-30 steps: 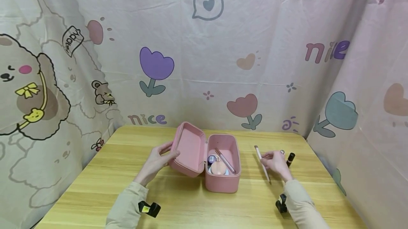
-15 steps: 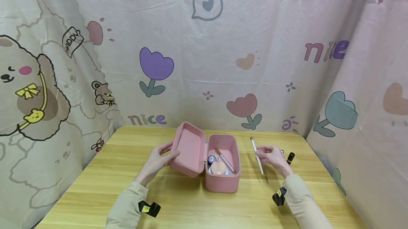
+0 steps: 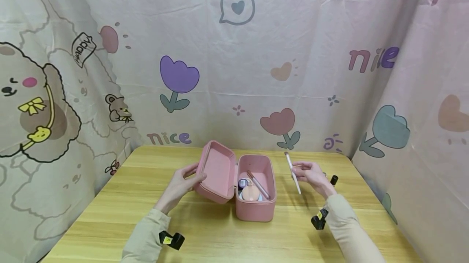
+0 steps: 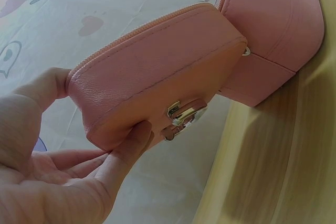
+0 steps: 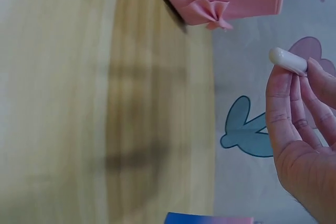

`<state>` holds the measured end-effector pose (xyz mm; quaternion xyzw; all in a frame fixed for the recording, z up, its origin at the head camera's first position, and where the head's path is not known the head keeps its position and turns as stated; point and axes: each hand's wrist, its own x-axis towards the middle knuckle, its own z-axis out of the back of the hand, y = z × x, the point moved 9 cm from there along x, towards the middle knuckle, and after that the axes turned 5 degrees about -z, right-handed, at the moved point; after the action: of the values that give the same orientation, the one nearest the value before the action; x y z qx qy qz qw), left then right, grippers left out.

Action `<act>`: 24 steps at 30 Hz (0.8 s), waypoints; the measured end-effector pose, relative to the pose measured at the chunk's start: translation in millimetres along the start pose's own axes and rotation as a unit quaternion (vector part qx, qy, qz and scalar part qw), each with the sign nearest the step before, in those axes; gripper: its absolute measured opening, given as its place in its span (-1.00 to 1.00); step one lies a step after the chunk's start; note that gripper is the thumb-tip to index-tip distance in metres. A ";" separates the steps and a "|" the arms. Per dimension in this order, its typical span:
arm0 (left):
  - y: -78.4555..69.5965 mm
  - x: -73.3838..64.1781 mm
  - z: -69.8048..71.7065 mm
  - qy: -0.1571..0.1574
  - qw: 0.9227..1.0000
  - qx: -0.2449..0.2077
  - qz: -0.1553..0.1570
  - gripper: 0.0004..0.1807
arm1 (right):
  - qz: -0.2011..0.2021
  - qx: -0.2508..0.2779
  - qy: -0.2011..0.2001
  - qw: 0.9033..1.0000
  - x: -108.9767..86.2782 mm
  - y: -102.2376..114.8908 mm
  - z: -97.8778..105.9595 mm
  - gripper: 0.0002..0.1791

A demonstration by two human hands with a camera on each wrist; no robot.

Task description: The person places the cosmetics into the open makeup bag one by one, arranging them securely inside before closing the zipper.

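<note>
Head view: the box (image 3: 255, 211) is being kept upright on the surface (image 3: 205, 236), and its lid (image 3: 220, 169) is being grasped at the edge by the left grip (image 3: 181, 183). The brush (image 3: 296, 183) is being pinched by the fingertips of the right grip (image 3: 311, 175), above the surface, to the right of the box and apart from it. In the right wrist view, its white end is being left jutting out past the fingers.

From here, 3 mishaps are being judged possible. 1: with only fingertips being used, the brush could be pivoted or dropped if the pinch is slackened or the shaft is knocked against the box. 2: since the lid is being propped at a slant by 1 hand, the box could be tugged or tipped by an uneven pull, and the puff (image 3: 250, 193), pen (image 3: 258, 185) and jar (image 3: 242, 183) inside could be shifted. 3: the black tube (image 3: 334, 180) could be bumped and rolled, as the right wrist is being held close beside it.
</note>
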<state>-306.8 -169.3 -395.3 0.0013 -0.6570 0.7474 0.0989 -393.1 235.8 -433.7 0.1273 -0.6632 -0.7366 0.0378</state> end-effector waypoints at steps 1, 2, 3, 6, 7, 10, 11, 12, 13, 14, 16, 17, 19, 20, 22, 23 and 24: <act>0.2 0.1 -0.2 0.001 1.000 -0.001 0.000 -0.28 | 0.003 0.000 0.004 1.000 0.7 2.1 -1.0 -0.44; 0.4 0.2 -0.3 0.002 1.000 -0.003 0.001 -0.29 | 0.007 0.000 0.009 1.000 1.3 4.4 -2.0 -0.44; 0.4 0.2 -0.4 0.002 1.000 -0.004 0.000 -0.29 | 0.010 0.000 0.013 1.000 2.0 6.7 -3.2 -0.44; 0.6 0.4 -0.4 0.003 1.000 -0.005 0.001 -0.29 | 0.013 -0.003 0.016 1.000 4.4 13.2 -6.2 -0.44; 0.7 0.5 -0.4 0.003 1.000 -0.005 0.000 -0.29 | 0.017 -0.007 0.019 1.000 4.8 16.2 -7.5 -0.44; 0.6 0.6 -0.7 0.005 1.000 -0.004 0.000 -0.29 | 0.023 -0.015 0.018 0.999 6.4 24.8 -11.6 -0.45; 0.6 0.8 -0.6 0.005 1.000 -0.003 0.000 -0.29 | 0.028 -0.021 0.023 0.999 6.6 28.2 -13.7 -0.45; 0.6 0.9 -0.5 0.005 1.000 -0.003 0.000 -0.29 | 0.032 -0.024 0.025 0.999 6.8 31.5 -15.6 -0.45; 0.5 1.0 -0.4 0.005 1.000 -0.003 0.000 -0.29 | 0.037 -0.026 0.030 0.999 6.9 35.0 -18.0 -0.45; 0.6 1.2 -0.3 0.004 1.000 -0.002 0.000 -0.29 | 0.039 -0.026 0.031 0.998 7.5 37.7 -20.2 -0.45; 0.5 1.2 -0.1 0.004 1.000 -0.001 0.001 -0.29 | 0.047 -0.031 0.042 0.998 8.2 43.2 -25.5 -0.47; 0.4 1.3 -0.1 0.004 1.000 0.000 0.001 -0.29 | 0.051 -0.031 0.045 0.997 8.8 45.6 -28.0 -0.47; 0.1 1.0 -0.4 0.005 1.000 0.000 0.000 -0.29 | 0.057 -0.034 0.051 0.996 10.5 50.1 -34.3 -0.49; 0.1 0.9 -0.4 0.005 1.000 0.000 -0.001 -0.29 | 0.061 -0.036 0.055 0.996 11.5 52.3 -37.7 -0.49; -0.2 0.5 -0.6 0.005 1.000 -0.002 -0.001 -0.29 | 0.066 -0.035 0.058 0.996 13.8 56.3 -45.1 -0.50; -0.2 0.4 -0.7 0.005 1.000 -0.003 -0.001 -0.29 | 0.068 -0.034 0.059 0.995 15.0 58.3 -48.9 -0.51; -0.2 0.2 -0.7 0.005 1.000 -0.004 -0.001 -0.29 | 0.070 -0.034 0.061 0.995 16.1 60.2 -53.1 -0.51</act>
<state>-306.8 -168.5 -395.2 -0.0024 -0.6595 0.7446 0.1034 -402.8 173.7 -381.2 0.1240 -0.6412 -0.7453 0.1345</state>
